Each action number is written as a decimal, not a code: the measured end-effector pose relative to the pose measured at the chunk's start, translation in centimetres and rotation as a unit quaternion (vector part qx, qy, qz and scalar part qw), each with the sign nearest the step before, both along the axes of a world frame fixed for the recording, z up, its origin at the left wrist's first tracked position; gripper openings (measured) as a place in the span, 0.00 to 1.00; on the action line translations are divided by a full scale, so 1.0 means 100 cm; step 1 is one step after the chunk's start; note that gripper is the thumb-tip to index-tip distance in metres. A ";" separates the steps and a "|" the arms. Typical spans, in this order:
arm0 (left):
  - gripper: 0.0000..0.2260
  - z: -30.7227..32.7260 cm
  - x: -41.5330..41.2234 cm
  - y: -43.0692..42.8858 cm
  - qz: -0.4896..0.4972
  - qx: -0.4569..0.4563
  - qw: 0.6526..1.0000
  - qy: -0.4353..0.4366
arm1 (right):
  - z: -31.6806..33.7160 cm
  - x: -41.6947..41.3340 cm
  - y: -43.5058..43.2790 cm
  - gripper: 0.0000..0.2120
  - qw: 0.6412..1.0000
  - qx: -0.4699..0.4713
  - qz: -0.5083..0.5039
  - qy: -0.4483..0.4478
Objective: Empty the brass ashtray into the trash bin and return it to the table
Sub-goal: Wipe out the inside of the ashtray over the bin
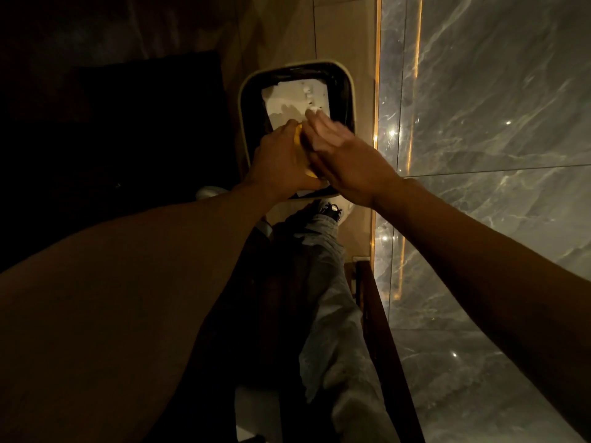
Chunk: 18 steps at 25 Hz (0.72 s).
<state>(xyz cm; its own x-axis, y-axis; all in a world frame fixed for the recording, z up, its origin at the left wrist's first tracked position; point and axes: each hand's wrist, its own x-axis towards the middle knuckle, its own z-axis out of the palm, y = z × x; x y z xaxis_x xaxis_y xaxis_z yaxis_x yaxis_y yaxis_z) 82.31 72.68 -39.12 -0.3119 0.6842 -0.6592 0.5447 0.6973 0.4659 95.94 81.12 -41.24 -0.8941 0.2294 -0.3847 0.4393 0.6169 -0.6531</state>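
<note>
Directly over the open trash bin (244, 123), the left hand (281, 161) clamps the brass ashtray (299, 140), tipped on edge so its contents can fall into the bin rather than onto the floor. Just beside that grip, the right hand (345, 155) lies flat with fingers together against the ashtray's far face, seemingly wiping or tapping it; whether it grasps anything cannot be told. Below the grip, white paper (287, 100) lines the bin.

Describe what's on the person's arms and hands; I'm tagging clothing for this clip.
Nothing shows on them. Both forearms are bare up to the frame edge, with no sleeves in view. The left hand and right hand wear no gloves; no watch, ring or bracelet shows, though the light is dim.
</note>
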 end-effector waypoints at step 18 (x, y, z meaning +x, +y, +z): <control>0.38 -0.008 -0.008 -0.002 -0.023 -0.026 0.999 0.010 | 0.006 -0.001 -0.008 0.26 0.993 -0.033 -0.111 -0.004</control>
